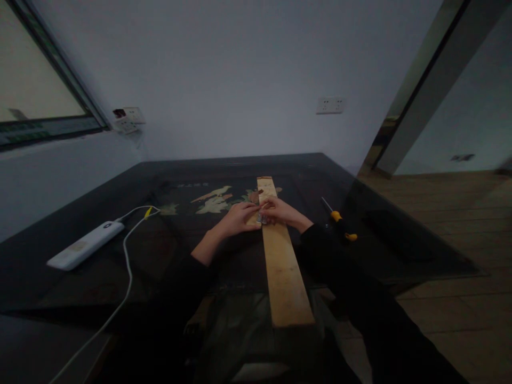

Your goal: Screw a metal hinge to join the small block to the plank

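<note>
A long, pale wooden board [283, 266] lies lengthwise on the dark table, its near end jutting past the front edge toward my lap. Around the board's far half both my hands meet. My right hand [280, 212] rests over the board, its fingers pinched at a small shiny metal piece [261, 217], perhaps a hinge. From the left, my left hand [241, 217] presses close against the board, fingers closed on a short light wood piece [253, 218] beside the metal. Fingers partly hide the metal piece, so its exact shape cannot be told.
Right of the board lies a yellow-and-black screwdriver [338, 220], with a dark flat object [398, 234] beyond it. A white power strip [86, 245] and its cable [127, 256] occupy the left side. The dark table [180, 170] meets the wall at the back.
</note>
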`<act>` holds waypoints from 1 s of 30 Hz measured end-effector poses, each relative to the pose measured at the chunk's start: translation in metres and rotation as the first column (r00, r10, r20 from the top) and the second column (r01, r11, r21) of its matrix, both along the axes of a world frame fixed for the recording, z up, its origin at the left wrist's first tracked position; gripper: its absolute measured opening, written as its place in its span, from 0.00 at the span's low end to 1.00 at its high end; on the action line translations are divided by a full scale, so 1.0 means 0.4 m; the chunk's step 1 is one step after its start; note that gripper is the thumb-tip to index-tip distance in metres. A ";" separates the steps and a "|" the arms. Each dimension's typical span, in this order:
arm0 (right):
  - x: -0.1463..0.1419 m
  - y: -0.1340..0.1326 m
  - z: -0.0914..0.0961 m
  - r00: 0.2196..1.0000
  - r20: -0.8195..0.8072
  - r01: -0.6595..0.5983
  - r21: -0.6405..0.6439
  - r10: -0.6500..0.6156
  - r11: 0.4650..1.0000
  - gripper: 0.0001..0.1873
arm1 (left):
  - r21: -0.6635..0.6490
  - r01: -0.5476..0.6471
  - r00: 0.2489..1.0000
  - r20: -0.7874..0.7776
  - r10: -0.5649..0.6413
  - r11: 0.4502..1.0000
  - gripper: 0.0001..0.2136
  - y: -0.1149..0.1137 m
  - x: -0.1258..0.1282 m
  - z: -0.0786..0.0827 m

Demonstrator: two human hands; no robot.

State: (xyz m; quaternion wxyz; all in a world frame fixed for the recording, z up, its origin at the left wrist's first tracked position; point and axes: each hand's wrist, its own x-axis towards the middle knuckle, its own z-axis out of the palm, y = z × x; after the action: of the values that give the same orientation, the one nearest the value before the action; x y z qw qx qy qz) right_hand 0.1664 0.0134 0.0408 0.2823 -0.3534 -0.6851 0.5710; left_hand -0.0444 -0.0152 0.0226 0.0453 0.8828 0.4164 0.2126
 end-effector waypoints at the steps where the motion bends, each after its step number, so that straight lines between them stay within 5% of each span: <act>1: -0.004 0.000 -0.003 0.999 -0.033 0.020 -0.018 -0.021 1.000 0.11 | 0.017 -0.008 1.000 0.000 0.008 1.000 0.31 0.000 0.000 0.001; 15: -0.010 0.025 -0.034 0.985 -0.110 0.130 -0.039 -0.133 0.991 0.17 | 0.132 -0.047 0.999 -0.009 0.048 0.990 0.32 -0.012 0.008 0.007; 30: -0.013 0.007 -0.012 0.991 0.065 0.108 0.153 -0.119 0.982 0.13 | 0.230 -0.055 0.998 0.017 0.052 0.972 0.31 -0.009 0.004 0.004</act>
State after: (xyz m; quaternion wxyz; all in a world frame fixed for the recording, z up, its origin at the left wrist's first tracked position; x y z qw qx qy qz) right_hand 0.1613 0.0164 0.0359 0.3146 -0.3903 -0.7147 0.4877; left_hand -0.0430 -0.0188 0.0244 -0.0607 0.8694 0.4125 0.2651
